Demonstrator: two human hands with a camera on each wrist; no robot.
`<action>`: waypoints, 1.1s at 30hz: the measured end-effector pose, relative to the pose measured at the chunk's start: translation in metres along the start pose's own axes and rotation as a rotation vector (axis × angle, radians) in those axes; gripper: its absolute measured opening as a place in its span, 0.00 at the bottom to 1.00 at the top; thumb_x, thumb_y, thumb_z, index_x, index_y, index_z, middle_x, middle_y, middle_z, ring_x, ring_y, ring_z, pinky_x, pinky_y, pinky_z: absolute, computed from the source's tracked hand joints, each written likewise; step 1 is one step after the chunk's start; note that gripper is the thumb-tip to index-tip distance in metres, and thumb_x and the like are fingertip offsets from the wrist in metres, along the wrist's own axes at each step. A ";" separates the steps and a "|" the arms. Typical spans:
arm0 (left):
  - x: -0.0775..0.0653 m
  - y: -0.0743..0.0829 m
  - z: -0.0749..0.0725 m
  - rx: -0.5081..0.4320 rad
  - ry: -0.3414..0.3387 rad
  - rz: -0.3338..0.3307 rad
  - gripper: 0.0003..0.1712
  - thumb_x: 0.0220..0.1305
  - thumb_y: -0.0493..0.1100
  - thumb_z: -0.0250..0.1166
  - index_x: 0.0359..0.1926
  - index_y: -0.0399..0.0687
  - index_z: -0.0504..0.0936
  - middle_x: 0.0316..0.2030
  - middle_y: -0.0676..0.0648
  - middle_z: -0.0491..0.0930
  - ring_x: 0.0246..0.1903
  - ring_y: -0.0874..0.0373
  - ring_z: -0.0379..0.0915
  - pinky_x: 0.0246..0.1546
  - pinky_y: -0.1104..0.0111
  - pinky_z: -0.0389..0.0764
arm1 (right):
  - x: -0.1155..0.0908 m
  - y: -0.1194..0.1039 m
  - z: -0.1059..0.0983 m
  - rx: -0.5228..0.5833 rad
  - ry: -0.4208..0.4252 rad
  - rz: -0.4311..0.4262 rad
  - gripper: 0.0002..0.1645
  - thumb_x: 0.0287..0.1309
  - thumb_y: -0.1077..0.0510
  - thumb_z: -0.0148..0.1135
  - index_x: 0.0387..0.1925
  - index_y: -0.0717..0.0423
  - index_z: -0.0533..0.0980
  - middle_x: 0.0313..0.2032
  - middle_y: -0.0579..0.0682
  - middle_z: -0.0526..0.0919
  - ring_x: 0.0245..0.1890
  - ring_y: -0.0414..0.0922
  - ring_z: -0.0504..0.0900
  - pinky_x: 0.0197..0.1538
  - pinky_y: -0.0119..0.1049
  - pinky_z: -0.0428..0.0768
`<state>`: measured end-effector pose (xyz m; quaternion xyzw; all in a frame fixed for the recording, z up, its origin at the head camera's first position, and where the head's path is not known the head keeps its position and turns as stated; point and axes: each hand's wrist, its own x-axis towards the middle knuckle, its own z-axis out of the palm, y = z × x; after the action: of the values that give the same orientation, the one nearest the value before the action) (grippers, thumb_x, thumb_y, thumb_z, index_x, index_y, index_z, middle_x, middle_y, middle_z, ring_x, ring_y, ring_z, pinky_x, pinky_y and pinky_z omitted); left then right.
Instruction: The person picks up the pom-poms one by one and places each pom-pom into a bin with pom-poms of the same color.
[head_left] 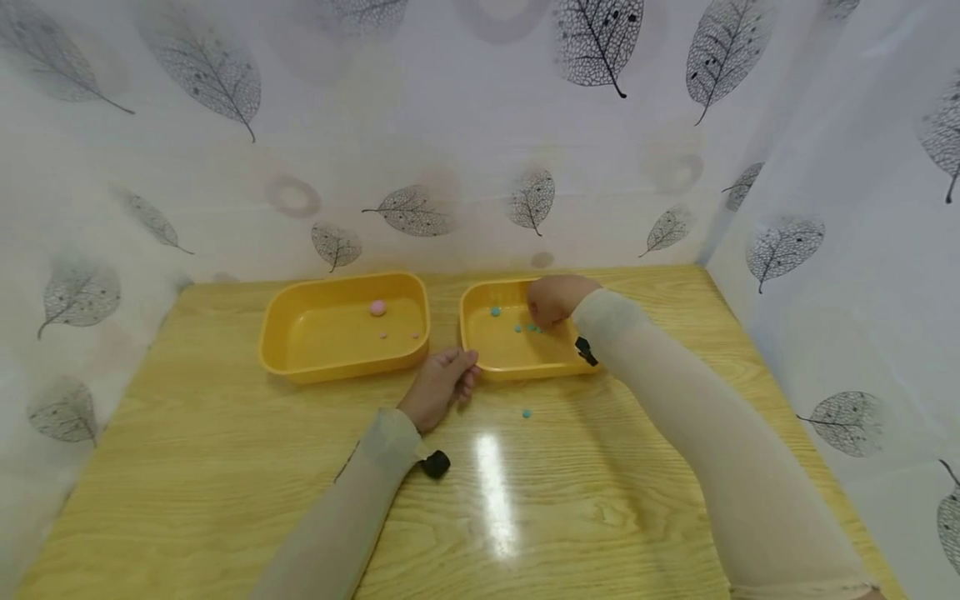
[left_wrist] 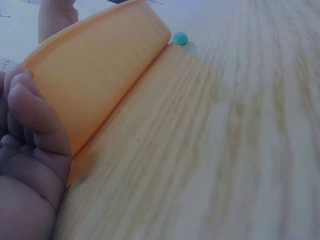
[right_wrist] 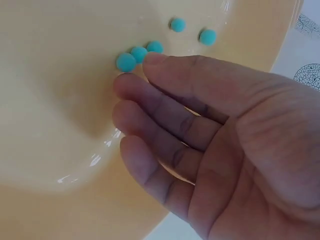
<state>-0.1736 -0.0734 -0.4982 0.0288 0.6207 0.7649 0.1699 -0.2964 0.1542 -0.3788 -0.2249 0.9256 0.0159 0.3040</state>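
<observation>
My left hand (head_left: 438,387) grips the near left corner of the right-hand yellow tray (head_left: 540,369), thumb at the rim and fingers curled against the outer wall (left_wrist: 100,75). Inside that tray is my right hand (right_wrist: 215,130), fingers loosely bent and pointing down to the floor of it. Three small teal balls (right_wrist: 126,62) sit in a row by its thumb tip; the index finger is mostly hidden behind the thumb. Two more teal balls (right_wrist: 207,36) lie a little apart. Outside, a single teal ball (left_wrist: 180,38) rests on the table before the tray.
To the left stands a second yellow tray (head_left: 300,372) with one larger pink ball (head_left: 378,308) and two tiny pink ones (head_left: 383,336). Both trays are on a wood-grain table (head_left: 225,467). A leaf-patterned curtain (head_left: 465,150) hangs behind and at the sides.
</observation>
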 end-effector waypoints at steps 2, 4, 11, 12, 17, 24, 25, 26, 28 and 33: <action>0.000 0.001 0.001 0.010 -0.001 0.000 0.16 0.78 0.48 0.60 0.34 0.41 0.79 0.26 0.49 0.77 0.23 0.61 0.70 0.25 0.73 0.76 | -0.001 0.003 -0.001 0.006 0.001 -0.034 0.16 0.55 0.70 0.52 0.18 0.50 0.73 0.15 0.43 0.67 0.16 0.39 0.58 0.24 0.34 0.59; 0.000 0.001 0.001 0.015 -0.001 -0.001 0.16 0.78 0.48 0.60 0.35 0.41 0.80 0.27 0.49 0.77 0.23 0.61 0.71 0.26 0.73 0.76 | -0.002 0.006 -0.001 0.000 0.023 -0.071 0.18 0.54 0.71 0.50 0.16 0.49 0.68 0.15 0.44 0.62 0.18 0.40 0.54 0.26 0.35 0.56; 0.001 0.000 0.000 0.000 0.015 -0.014 0.16 0.77 0.47 0.60 0.35 0.40 0.80 0.27 0.48 0.77 0.23 0.61 0.71 0.25 0.73 0.76 | -0.028 0.005 0.003 0.088 0.272 -0.174 0.04 0.70 0.61 0.59 0.40 0.56 0.80 0.36 0.49 0.81 0.36 0.45 0.76 0.45 0.42 0.77; 0.001 0.001 0.000 -0.003 0.017 -0.011 0.15 0.77 0.47 0.61 0.35 0.40 0.80 0.27 0.48 0.77 0.23 0.61 0.71 0.25 0.73 0.76 | -0.034 0.004 0.005 0.105 0.320 -0.183 0.08 0.71 0.58 0.61 0.45 0.57 0.80 0.40 0.50 0.82 0.40 0.47 0.78 0.49 0.44 0.79; 0.002 0.002 0.002 -0.021 0.012 0.008 0.15 0.76 0.46 0.61 0.33 0.40 0.80 0.26 0.48 0.77 0.23 0.61 0.71 0.24 0.73 0.75 | -0.065 -0.003 0.029 0.185 0.529 -0.183 0.17 0.71 0.52 0.64 0.55 0.56 0.79 0.39 0.48 0.85 0.37 0.46 0.82 0.44 0.44 0.82; 0.003 0.001 0.004 -0.031 -0.007 0.015 0.16 0.78 0.45 0.60 0.32 0.40 0.80 0.26 0.48 0.77 0.23 0.61 0.71 0.24 0.73 0.75 | -0.099 -0.007 0.069 0.266 0.687 -0.178 0.15 0.71 0.50 0.66 0.52 0.53 0.80 0.35 0.42 0.83 0.33 0.40 0.79 0.37 0.39 0.80; 0.002 0.001 0.004 -0.027 -0.007 0.015 0.16 0.78 0.45 0.60 0.33 0.40 0.80 0.26 0.48 0.77 0.23 0.61 0.70 0.24 0.73 0.75 | -0.102 -0.008 0.074 0.271 0.699 -0.183 0.14 0.70 0.51 0.66 0.52 0.53 0.80 0.35 0.42 0.83 0.33 0.41 0.79 0.37 0.39 0.80; 0.002 0.001 0.004 -0.023 -0.007 0.015 0.16 0.78 0.45 0.60 0.33 0.40 0.80 0.26 0.48 0.77 0.23 0.61 0.71 0.24 0.73 0.75 | -0.103 -0.008 0.078 0.276 0.707 -0.188 0.14 0.70 0.51 0.67 0.52 0.53 0.80 0.35 0.42 0.83 0.33 0.41 0.80 0.37 0.39 0.80; 0.002 0.000 0.004 -0.020 -0.008 0.013 0.16 0.77 0.45 0.60 0.33 0.40 0.80 0.26 0.48 0.77 0.23 0.61 0.71 0.24 0.73 0.75 | -0.105 -0.009 0.085 0.292 0.720 -0.196 0.16 0.70 0.51 0.67 0.53 0.53 0.80 0.37 0.43 0.83 0.35 0.43 0.81 0.38 0.39 0.80; 0.000 -0.001 0.004 -0.023 0.007 0.006 0.15 0.77 0.46 0.60 0.34 0.40 0.80 0.26 0.49 0.77 0.23 0.61 0.70 0.24 0.73 0.75 | -0.106 -0.010 0.093 0.286 0.747 -0.210 0.19 0.69 0.51 0.67 0.56 0.54 0.79 0.42 0.45 0.83 0.40 0.44 0.81 0.43 0.40 0.81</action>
<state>-0.1720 -0.0700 -0.4987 0.0261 0.6124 0.7726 0.1656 -0.1647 0.2038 -0.3935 -0.2641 0.9371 -0.2268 -0.0248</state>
